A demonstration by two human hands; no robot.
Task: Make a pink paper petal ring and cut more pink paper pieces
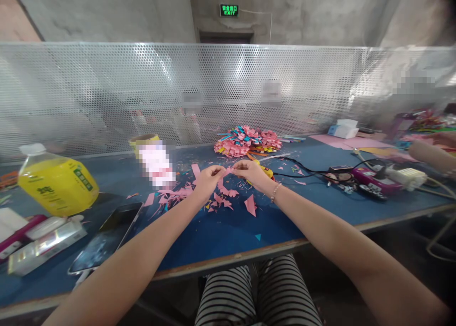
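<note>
Small pink paper piece is held up between the hands, pinched by the fingertips of left hand and right hand; exact fold can't be made out. Light, even tension advised: thin paper would likely crease or tear if pulled unevenly. Pink scraps, spread below and left of the hands, should be kept out of the pinch. Yellow tool, partly hidden behind right hand, best not knocked.

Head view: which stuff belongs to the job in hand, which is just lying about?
Likely the job: pink paper piece, held by left hand and right hand; pink scraps; fringed paper bundles.
Apparently just lying about: yellow jug; phone; blue-white box.
</note>
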